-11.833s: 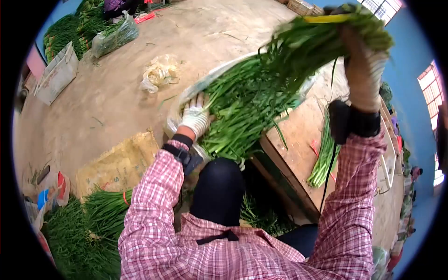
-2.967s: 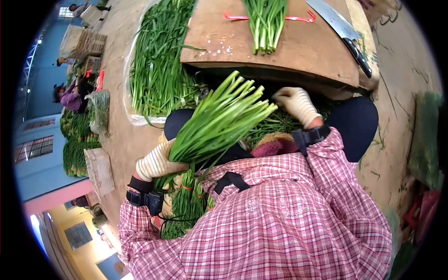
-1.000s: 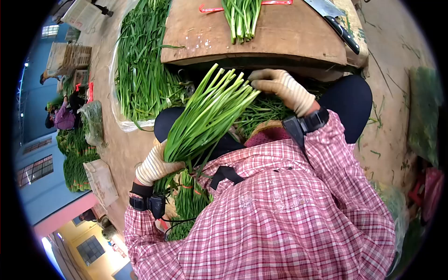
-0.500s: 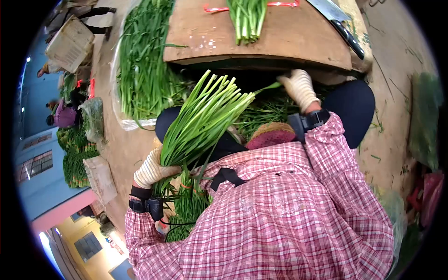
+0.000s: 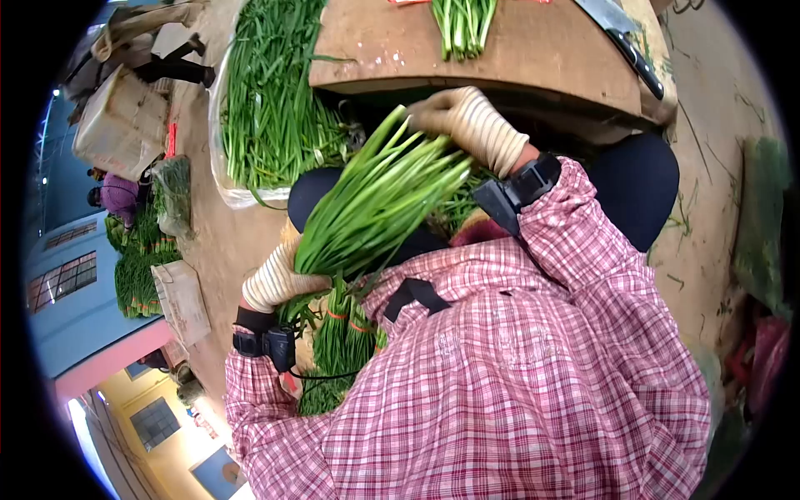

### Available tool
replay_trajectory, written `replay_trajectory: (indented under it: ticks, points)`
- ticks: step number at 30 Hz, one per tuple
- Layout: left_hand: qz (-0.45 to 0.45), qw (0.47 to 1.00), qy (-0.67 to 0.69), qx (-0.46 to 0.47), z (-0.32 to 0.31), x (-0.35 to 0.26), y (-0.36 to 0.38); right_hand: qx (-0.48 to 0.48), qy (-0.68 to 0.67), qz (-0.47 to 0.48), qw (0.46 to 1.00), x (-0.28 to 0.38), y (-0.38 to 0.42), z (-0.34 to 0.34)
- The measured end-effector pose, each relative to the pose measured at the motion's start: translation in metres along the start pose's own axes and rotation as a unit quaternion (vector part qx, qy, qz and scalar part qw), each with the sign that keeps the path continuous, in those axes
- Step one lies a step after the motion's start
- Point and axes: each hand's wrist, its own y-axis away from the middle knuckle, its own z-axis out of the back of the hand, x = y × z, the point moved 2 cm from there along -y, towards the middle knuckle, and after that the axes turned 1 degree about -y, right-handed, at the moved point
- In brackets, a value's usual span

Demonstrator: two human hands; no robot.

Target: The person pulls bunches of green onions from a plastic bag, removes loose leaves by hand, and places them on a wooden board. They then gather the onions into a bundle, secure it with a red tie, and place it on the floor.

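Note:
My left hand (image 5: 279, 277), in a striped work glove, is wrapped round the leafy part of a bunch of green stalks (image 5: 367, 204). The pale cut ends fan out toward the upper right. My right hand (image 5: 471, 125), also gloved, is at those pale ends; its fingertips are blurred, and whether they pinch a stalk is unclear. A smaller bundle (image 5: 461, 29) lies on the wooden board (image 5: 375, 54), beside a knife (image 5: 625, 50) with a black handle.
A large heap of green stalks (image 5: 271, 108) lies on plastic at the left of the board. Tied bundles (image 5: 337, 337) are by my left forearm. Farther left, a person (image 5: 117, 196) in purple is near more greens, and another person is beside a white crate (image 5: 121, 121).
My right hand has moved left, from beyond the bunch to its cut ends. The leaf strand it trailed is no longer visible there. My left hand still holds the bunch, and the view has shifted slightly.

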Motion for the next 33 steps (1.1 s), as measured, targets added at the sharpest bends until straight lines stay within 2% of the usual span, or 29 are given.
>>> replay_trajectory:
  ticks: [1, 3, 4, 5, 6, 7, 9, 11, 12, 13, 14, 15, 17, 18, 19, 21, 22, 23, 24, 25, 27, 29, 30, 31, 32, 33]
  points:
    - [0.001, 1.000, 0.001, 0.002, 0.002, 0.010, -0.004, -0.053, 0.029, 0.155, 0.986, -0.009, -0.007, 0.011]
    - [-0.009, 0.997, 0.070, -0.016, 0.004, 0.028, 0.001, -0.161, -0.159, 0.056, 0.972, -0.039, -0.004, 0.036]
    - [0.002, 0.991, 0.134, -0.028, -0.001, 0.027, 0.003, -0.126, -0.135, 0.017, 0.983, -0.056, 0.002, 0.052]
    - [0.002, 0.991, 0.132, -0.030, -0.007, 0.025, 0.006, -0.091, -0.109, -0.022, 0.990, -0.073, 0.007, 0.064]
    - [-0.012, 0.984, 0.170, -0.056, -0.011, 0.020, 0.006, -0.084, -0.006, -0.042, 0.996, -0.081, 0.016, 0.066]
    - [-0.026, 0.974, 0.208, -0.082, -0.012, 0.015, 0.004, -0.065, -0.006, -0.126, 0.990, -0.067, 0.038, 0.052]
    - [-0.019, 0.980, 0.181, -0.083, -0.012, 0.006, 0.003, 0.023, -0.106, -0.098, 0.989, -0.081, 0.049, 0.038]
    - [-0.016, 0.972, 0.227, -0.064, -0.018, -0.006, 0.003, 0.085, -0.205, -0.036, 0.974, -0.076, 0.050, 0.018]
    - [-0.016, 0.971, 0.227, -0.069, -0.020, -0.007, 0.002, 0.106, -0.262, -0.015, 0.959, -0.074, 0.046, 0.010]
    - [-0.032, 0.971, 0.228, -0.064, -0.022, -0.010, -0.001, 0.111, -0.261, -0.014, 0.959, -0.076, 0.042, 0.002]
    - [-0.049, 0.970, 0.230, -0.060, -0.024, -0.012, -0.003, 0.149, -0.362, 0.006, 0.920, -0.077, 0.037, -0.006]
    - [-0.055, 0.969, 0.233, -0.067, -0.024, -0.018, -0.004, 0.185, -0.455, 0.026, 0.870, -0.067, 0.032, -0.014]
    - [-0.023, 0.974, 0.221, 0.039, -0.029, -0.032, -0.006, 0.158, -0.610, 0.011, 0.777, -0.045, 0.026, -0.016]
    - [-0.060, 0.983, 0.163, 0.063, -0.031, -0.034, -0.012, 0.143, -0.596, 0.042, 0.789, -0.029, 0.024, -0.012]
    - [-0.074, 0.982, 0.165, 0.055, -0.031, -0.042, -0.013, 0.130, -0.582, 0.077, 0.799, -0.009, 0.023, -0.008]
    - [-0.112, 0.989, 0.074, 0.053, -0.033, -0.066, -0.010, 0.129, -0.574, 0.127, 0.798, 0.026, 0.015, 0.004]
    - [-0.163, 0.986, -0.002, 0.025, -0.034, -0.083, -0.009, 0.174, -0.540, 0.167, 0.806, 0.054, 0.016, 0.011]
    - [-0.187, 0.982, -0.007, 0.014, -0.035, -0.099, -0.008, 0.218, -0.500, 0.210, 0.811, 0.084, 0.021, 0.021]
    - [-0.230, 0.973, -0.019, 0.008, -0.036, -0.116, -0.005, 0.223, -0.473, 0.221, 0.823, 0.112, 0.032, 0.027]
    - [-0.268, 0.963, -0.027, 0.011, -0.031, -0.132, -0.008, 0.154, -0.419, 0.254, 0.858, 0.133, 0.028, 0.038]
    - [-0.308, 0.951, 0.004, 0.025, -0.025, -0.150, -0.028, 0.162, -0.353, 0.279, 0.878, 0.171, 0.028, 0.052]
    - [-0.391, 0.917, 0.075, 0.035, -0.029, -0.168, -0.041, 0.122, -0.291, 0.331, 0.889, 0.194, 0.038, 0.063]
    - [-0.399, 0.916, 0.052, -0.002, -0.030, -0.171, -0.047, 0.068, -0.266, 0.338, 0.900, 0.197, 0.040, 0.078]
    - [-0.411, 0.910, 0.054, 0.004, -0.031, -0.173, -0.047, 0.015, -0.243, 0.340, 0.908, 0.201, 0.046, 0.090]
    - [-0.406, 0.910, 0.086, 0.002, -0.032, -0.171, -0.045, -0.066, -0.136, 0.330, 0.932, 0.202, 0.055, 0.103]
    - [-0.396, 0.910, 0.120, -0.002, -0.031, -0.168, -0.043, -0.326, 0.020, 0.415, 0.849, 0.196, 0.063, 0.123]
